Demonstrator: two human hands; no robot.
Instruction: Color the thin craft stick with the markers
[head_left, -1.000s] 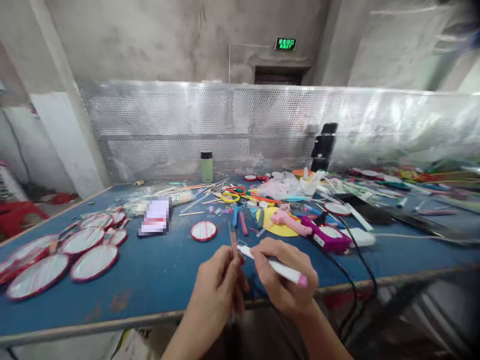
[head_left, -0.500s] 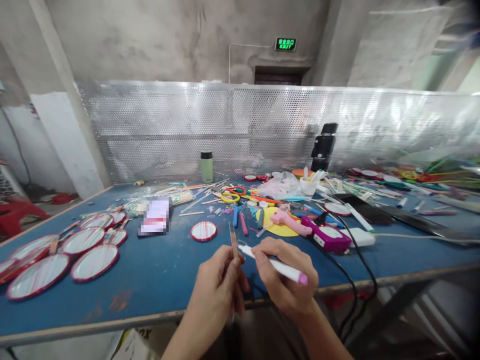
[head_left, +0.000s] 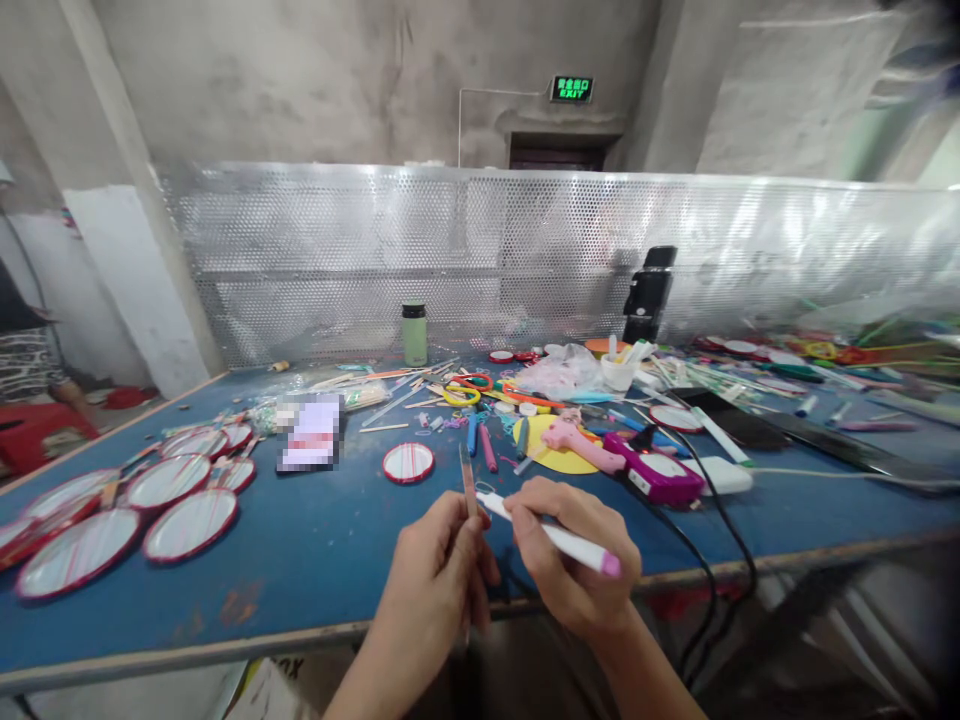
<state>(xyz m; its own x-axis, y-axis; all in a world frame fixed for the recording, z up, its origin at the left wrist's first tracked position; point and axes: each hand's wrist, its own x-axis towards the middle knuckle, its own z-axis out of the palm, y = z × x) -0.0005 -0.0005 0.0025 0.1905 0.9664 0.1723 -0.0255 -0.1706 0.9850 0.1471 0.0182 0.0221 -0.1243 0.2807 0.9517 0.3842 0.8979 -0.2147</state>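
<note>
Over the tabletop's (head_left: 337, 560) near edge, our left hand (head_left: 435, 570) pinches a stick (head_left: 467, 480); our right hand (head_left: 581, 598) grips a marker (head_left: 576, 546), its tip close beside the stick.

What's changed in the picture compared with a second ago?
The right hand has shifted slightly, swinging the pink end of the pen a little right and down. A person has appeared by the red stool, far left. The left hand still grips the thin stick.

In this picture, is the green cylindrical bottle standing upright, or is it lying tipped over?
Upright: the green cylindrical bottle stands on the blue table, its black lid uppermost.
</note>
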